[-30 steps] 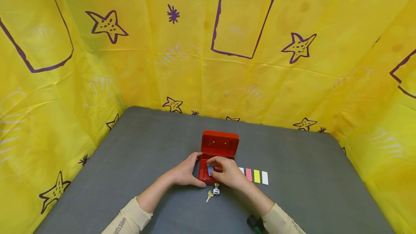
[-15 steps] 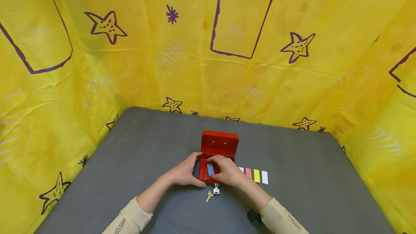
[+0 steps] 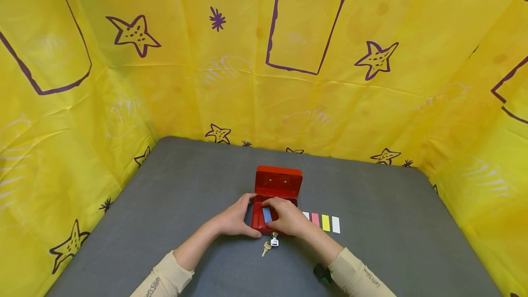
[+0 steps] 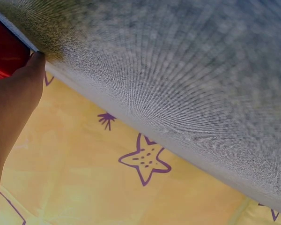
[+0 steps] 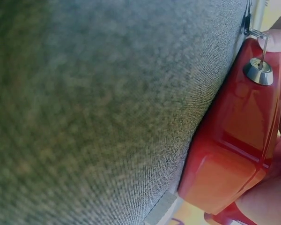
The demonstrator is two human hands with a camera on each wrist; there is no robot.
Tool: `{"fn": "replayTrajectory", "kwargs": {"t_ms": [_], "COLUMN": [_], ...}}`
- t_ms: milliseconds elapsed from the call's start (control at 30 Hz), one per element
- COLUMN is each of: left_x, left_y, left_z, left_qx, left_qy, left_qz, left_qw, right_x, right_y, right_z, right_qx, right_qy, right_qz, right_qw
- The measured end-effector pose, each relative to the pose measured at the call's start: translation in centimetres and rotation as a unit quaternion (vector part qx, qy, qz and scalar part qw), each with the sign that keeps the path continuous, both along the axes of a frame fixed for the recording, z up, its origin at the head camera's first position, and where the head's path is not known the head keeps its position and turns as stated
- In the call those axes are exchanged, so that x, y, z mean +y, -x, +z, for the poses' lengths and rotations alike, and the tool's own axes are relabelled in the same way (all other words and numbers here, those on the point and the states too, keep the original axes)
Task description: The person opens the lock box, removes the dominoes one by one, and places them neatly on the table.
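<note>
A small red cash box [image 3: 259, 214] stands on the grey table, its lid [image 3: 278, 181] raised at the back. My left hand [image 3: 236, 217] grips its left side, thumb at the front corner and fingers toward the back. Inside the box, my right hand [image 3: 287, 217] holds a blue rectangular block [image 3: 267, 215] lengthwise between thumb and fingertips. The right palm hides much of the box's right half. In the right wrist view, a key sits in the round lock [image 5: 258, 71] on the front. A second key [image 3: 266, 247] hangs from it onto the table.
Right of the box lie a pink block [image 3: 315, 219], a yellow block [image 3: 326, 222] and a white block [image 3: 336, 224] in a row. Another white one is partly hidden by my right hand. A dark object [image 3: 321, 273] lies beside my right sleeve. Yellow patterned cloth surrounds the table.
My right fingers have shifted slightly on the blue block inside the box, and more of its face shows than a second ago. The left hand and the box have stayed in place.
</note>
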State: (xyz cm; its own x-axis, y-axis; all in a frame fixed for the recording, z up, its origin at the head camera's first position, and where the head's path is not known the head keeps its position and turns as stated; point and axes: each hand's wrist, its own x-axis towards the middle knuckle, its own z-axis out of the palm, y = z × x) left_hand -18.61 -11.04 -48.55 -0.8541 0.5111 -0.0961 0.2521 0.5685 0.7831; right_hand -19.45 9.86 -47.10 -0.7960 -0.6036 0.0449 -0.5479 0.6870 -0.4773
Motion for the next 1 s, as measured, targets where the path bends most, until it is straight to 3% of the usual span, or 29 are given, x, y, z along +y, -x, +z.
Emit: {"fn": "replayTrajectory", "kwargs": {"t_ms": [633,1000], "left_x": [-0.05,0.03], "left_y": [-0.01,-0.07], "left_z": [0.03,-0.10], "left_qx": [0.006,0.012], "left_qy": [0.005,0.010], "left_qz": [0.000,0.002], "left_qw": [1.0000,0.9999], "right_x": [0.14,0.40], "right_y": [-0.06,0.11], "right_z": [-0.20,-0.37], "right_qx": [-0.002,-0.005], "right_qy": [0.010,0.043], "right_qz": [0.002,0.002], "right_qw": [0.9999,0.9990]}}
